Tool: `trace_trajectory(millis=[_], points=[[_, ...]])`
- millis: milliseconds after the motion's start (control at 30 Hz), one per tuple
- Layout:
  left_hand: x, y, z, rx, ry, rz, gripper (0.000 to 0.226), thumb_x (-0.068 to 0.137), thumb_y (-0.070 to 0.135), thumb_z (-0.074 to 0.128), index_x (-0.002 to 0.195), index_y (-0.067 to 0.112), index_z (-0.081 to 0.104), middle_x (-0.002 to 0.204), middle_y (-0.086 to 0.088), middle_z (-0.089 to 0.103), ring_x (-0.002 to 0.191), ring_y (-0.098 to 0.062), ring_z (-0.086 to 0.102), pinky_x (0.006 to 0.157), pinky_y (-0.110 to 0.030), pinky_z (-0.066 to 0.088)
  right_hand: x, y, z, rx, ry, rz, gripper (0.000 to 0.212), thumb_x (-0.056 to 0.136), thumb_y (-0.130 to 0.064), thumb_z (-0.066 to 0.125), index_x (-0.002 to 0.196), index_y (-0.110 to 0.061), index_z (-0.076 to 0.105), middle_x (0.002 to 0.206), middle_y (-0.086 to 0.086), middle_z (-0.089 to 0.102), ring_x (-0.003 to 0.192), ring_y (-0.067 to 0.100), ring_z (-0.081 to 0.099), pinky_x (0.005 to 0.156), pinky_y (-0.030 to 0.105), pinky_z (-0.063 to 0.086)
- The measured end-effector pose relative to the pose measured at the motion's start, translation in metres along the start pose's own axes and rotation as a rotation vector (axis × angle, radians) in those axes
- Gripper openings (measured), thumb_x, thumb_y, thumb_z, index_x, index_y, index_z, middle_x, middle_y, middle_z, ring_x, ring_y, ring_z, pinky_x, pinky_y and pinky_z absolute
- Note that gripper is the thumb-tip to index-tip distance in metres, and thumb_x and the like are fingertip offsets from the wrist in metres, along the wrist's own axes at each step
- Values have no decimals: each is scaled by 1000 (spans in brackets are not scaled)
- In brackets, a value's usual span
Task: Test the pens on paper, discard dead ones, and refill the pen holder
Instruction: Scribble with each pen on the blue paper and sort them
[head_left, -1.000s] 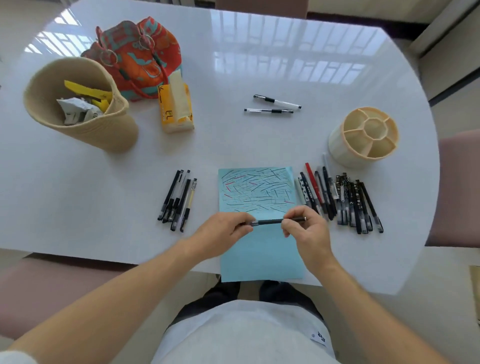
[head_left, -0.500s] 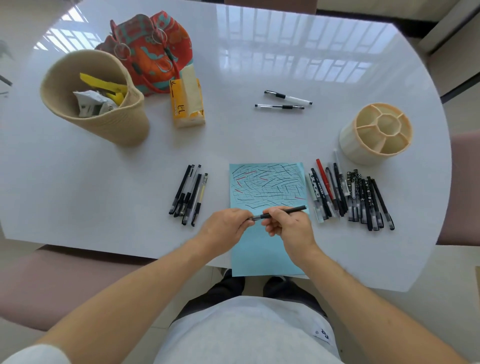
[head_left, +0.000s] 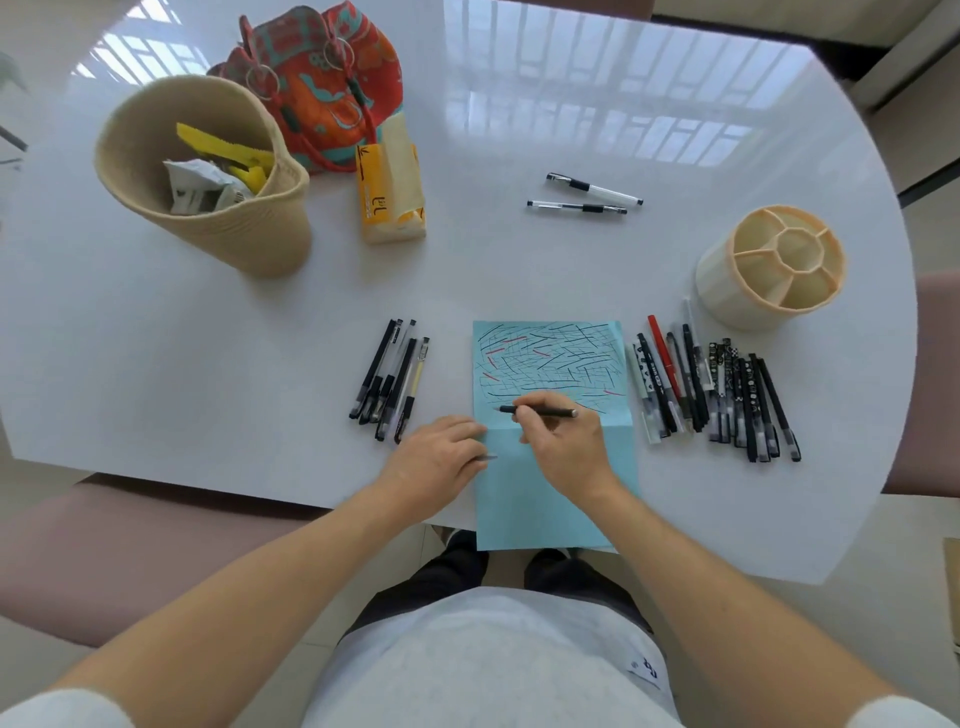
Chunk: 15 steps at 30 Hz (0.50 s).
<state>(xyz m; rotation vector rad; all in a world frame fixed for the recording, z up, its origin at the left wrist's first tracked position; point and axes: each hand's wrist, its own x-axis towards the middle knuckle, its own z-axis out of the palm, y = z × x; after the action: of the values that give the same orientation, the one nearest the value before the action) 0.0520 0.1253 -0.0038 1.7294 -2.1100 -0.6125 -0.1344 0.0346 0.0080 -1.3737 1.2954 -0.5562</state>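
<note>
Right hand: the right hand (head_left: 563, 441) pinches a black pen (head_left: 540, 412) in curled fingers, the pen lying nearly level with its tip on the blue paper (head_left: 545, 499), just below the scribbled lines.
Left hand: the left hand (head_left: 441, 462) rests at the paper's left edge, fingers curled round a small dark cap (head_left: 488, 458) whose end shows beyond the fingertips.
Paper: it lies on the white counter (head_left: 156, 374) and overhangs the near edge; black, blue and red strokes cover its far half.
Left pens: a small group of pens (head_left: 389, 382) lies just left of the paper.
Right pens: a larger row of pens (head_left: 717, 389), one of them red, lies just right of it.
Pen holder: the cream pen holder (head_left: 774, 265) stands beyond the right row, compartments showing no pens.
Far pens: two pens (head_left: 587, 197) lie apart, mid-counter.
Basket: a woven basket (head_left: 208, 171) holding crumpled scraps stands far left, beside a tissue pack (head_left: 389, 192) and a patterned bag (head_left: 322, 78).
</note>
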Motion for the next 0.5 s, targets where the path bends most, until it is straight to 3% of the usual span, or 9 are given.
trace_trajectory(millis=[67, 167, 233, 333, 500], points=[[-1, 1, 1, 8, 6, -4, 15, 94, 26, 66, 94, 12, 74, 119, -1, 68, 116, -22, 60, 92, -39, 53, -3, 6, 8, -85, -31, -60, 13, 89, -23, 67, 91, -34, 74, 86, -21, 74, 70, 10, 71, 69, 24, 56], [-3, -1, 3, 3, -4, -19, 18, 95, 27, 64, 96, 12, 74, 123, -1, 67, 121, -21, 58, 96, -39, 51, -5, 10, 12, -208, -47, -154, 13, 89, -32, 63, 99, -39, 68, 94, -31, 72, 85, -2, 72, 76, 10, 50], [-4, -2, 3, 2, -17, -31, 19, 96, 27, 62, 97, 12, 74, 124, -1, 67, 122, -20, 57, 98, -39, 50, -6, 10, 14, -269, -58, -175, 16, 89, -38, 61, 103, -39, 68, 95, -34, 71, 89, -6, 71, 79, 11, 52], [-3, -2, 3, -1, -6, -31, 17, 94, 25, 64, 95, 11, 74, 121, -1, 68, 119, -20, 58, 96, -38, 51, -6, 10, 15, -322, -58, -211, 20, 88, -38, 60, 103, -32, 72, 95, -24, 75, 86, -5, 71, 81, 21, 57], [-4, -4, 4, -18, -25, -41, 16, 94, 26, 64, 96, 14, 73, 123, 1, 67, 121, -16, 55, 99, -37, 50, -2, 8, -2, -261, 54, -157, 11, 85, -30, 60, 90, -33, 70, 83, -24, 71, 76, 3, 70, 71, 22, 55]])
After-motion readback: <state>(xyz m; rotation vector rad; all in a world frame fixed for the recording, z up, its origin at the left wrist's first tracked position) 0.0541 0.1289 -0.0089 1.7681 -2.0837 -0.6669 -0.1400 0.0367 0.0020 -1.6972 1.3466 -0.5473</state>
